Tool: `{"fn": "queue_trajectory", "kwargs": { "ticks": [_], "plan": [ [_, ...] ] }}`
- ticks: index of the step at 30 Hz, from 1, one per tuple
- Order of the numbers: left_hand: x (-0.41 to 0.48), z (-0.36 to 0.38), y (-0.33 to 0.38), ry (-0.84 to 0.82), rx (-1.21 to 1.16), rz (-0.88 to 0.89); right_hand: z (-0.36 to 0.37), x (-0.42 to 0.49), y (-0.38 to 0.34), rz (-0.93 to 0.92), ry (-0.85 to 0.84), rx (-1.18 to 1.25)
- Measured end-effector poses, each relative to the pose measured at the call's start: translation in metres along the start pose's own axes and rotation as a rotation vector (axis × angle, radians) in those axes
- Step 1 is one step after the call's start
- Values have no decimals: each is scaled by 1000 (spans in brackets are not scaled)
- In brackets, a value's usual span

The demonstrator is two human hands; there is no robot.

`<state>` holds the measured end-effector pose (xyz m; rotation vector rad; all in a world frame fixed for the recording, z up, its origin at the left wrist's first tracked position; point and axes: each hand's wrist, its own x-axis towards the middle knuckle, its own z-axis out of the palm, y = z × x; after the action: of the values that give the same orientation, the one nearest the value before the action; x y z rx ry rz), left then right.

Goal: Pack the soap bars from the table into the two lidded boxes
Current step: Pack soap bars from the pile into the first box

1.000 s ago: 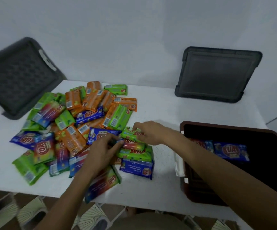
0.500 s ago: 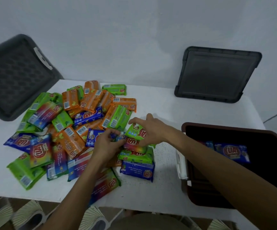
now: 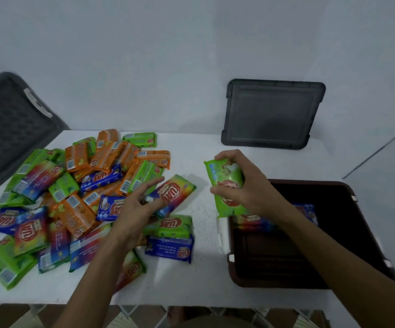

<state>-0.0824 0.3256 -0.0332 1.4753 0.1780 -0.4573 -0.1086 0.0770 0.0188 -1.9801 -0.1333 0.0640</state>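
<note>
- Right hand [image 3: 243,185] wrapped round a green soap pack [image 3: 227,188], fingers curled over its far end, thumb on the near side; pack held upright-ish just left of the box [image 3: 367,233], above the table edge of it.
- Left hand [image 3: 137,207] pinching a rainbow soap pack [image 3: 175,192] btwn thumb and fingers; other fingers spread, pack tilted, lifted off the pile.
- Soap pile [image 3: 73,197] covers left half of white table [image 3: 198,278]: glossy crinkly plastic wrappers, flat rectangular, in orange, green, blue, rainbow. Lying every which way, many overlapping.
- Near centre: green pack stacked on a blue pack [image 3: 170,249], just right of left wrist.
- Box: dark brown plastic, rounded corners, open, at near right. Inside v. dark; blue pack [image 3: 307,214] and a rainbow one partly seen at far end, rest hidden by right forearm. Count inside: can't tell.
- Lid [image 3: 272,114], dark grey, flat w/ raised rim, leaning on wall, far right.
- 2nd lid [image 3: 11,131], dark grey, textured pattern, white latch, far left; cut off by frame edge.
- Wrapper print blurred, mostly unreadable.
</note>
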Motion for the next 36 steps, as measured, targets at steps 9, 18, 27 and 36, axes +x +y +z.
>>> {"fn": "queue_trajectory", "kwargs": {
  "ticks": [9,18,27,36],
  "plan": [
    [-15,58,3,-176,-162,129,-60,-57,29,127,230,150],
    [-18,93,-8,-127,-287,170,-60,-61,82,334,228,316],
    [-23,103,-14,-84,-259,229,-67,-59,87,214,-95,-257],
    [-24,116,-15,-68,-97,341,-54,-61,95,97,40,-639]
  ]
}}
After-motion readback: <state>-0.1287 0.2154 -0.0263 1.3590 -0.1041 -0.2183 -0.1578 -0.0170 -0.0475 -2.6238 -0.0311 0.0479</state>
